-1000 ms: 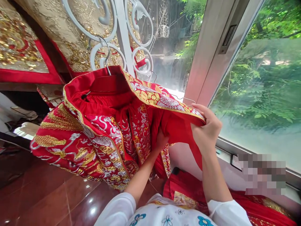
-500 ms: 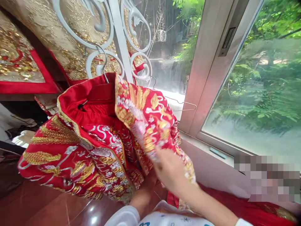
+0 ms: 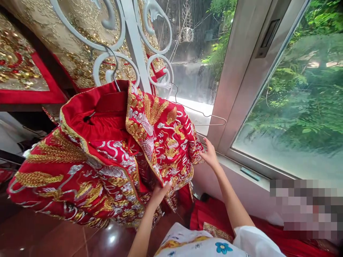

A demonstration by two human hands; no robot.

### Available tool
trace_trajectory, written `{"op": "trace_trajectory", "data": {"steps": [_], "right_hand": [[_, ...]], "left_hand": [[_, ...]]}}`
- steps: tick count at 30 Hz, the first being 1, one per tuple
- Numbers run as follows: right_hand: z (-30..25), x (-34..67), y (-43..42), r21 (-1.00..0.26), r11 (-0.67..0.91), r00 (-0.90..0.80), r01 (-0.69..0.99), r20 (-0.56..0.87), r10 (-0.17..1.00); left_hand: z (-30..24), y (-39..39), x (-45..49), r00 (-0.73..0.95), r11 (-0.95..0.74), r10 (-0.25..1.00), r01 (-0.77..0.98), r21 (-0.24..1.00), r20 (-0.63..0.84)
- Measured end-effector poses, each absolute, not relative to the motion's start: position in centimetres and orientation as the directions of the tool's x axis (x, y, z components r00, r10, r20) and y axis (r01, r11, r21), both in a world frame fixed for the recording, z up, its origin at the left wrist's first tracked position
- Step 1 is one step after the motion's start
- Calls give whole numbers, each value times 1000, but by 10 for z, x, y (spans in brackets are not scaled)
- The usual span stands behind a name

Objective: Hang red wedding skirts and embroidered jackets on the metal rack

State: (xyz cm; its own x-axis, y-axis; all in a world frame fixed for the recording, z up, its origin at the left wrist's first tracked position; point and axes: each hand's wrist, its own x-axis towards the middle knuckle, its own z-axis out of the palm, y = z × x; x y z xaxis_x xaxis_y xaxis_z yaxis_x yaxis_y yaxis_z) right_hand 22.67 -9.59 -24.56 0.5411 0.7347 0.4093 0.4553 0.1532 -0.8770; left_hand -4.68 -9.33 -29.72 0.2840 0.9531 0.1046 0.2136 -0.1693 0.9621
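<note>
A red jacket (image 3: 171,142) with dense gold and silver embroidery hangs from a metal hanger (image 3: 115,67), its front parted at the collar. At the lower front edge, my left hand (image 3: 160,193) grips the cloth, thumb on the outside and the other fingers hidden behind it. My right hand (image 3: 210,155) is beside the cuff of the jacket's sleeve (image 3: 197,151) nearer the window, fingers apart and fingertips at the cuff's edge. Whether they touch it I cannot tell. Inside the collar lies gathered red cloth (image 3: 107,130).
White scrolled metalwork (image 3: 136,46) holds the hanger. Behind it hang gold-beaded garments (image 3: 80,32). A bare wire hanger (image 3: 211,119) sticks out by the window frame (image 3: 235,82). Red cloth (image 3: 203,214) lies low by the wall, above a tiled floor (image 3: 64,235).
My right hand has left the jacket's front panel and moved up and right to the sleeve cuff. The lifted panel has dropped back. My left hand now shows at the front edge.
</note>
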Motion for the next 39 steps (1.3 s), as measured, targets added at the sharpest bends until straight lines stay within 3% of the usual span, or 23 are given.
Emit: {"op": "trace_trajectory", "data": {"steps": [4, 10, 15, 22, 24, 28, 32, 34, 39], "right_hand": [[-255, 239, -68, -939, 195, 491, 285, 317, 811], [-258, 270, -116, -938, 272, 591, 213, 345, 729], [-269, 259, -119, -916, 212, 561, 342, 379, 736], [-250, 215, -87, -756, 199, 339, 623, 491, 803], [-241, 201, -82, -671, 197, 326, 715, 569, 755], [-219, 160, -70, -444, 76, 334, 893, 765, 551], [-198, 127, -41, -184, 40, 108, 982, 724, 681], [-197, 122, -28, -168, 38, 87, 985, 680, 728], [-239, 127, -31, -267, 38, 137, 963, 607, 783]], "left_hand": [[-298, -108, -37, 44, 152, 987, 23, 988, -152], [-297, -105, -96, 34, 201, 979, 1, 980, -200], [-312, -91, -78, -61, 109, 993, 103, 989, -103], [-320, -91, -67, 53, 33, 998, 156, 987, -42], [-322, -94, -72, 84, 30, 996, 148, 989, -43], [-331, -102, -73, 60, 59, 996, 129, 990, -68], [-337, -104, -68, 57, 61, 996, 102, 993, -67], [-340, -101, -67, 40, 49, 998, 96, 994, -53], [-352, -91, -66, -16, 39, 999, 108, 993, -37]]}}
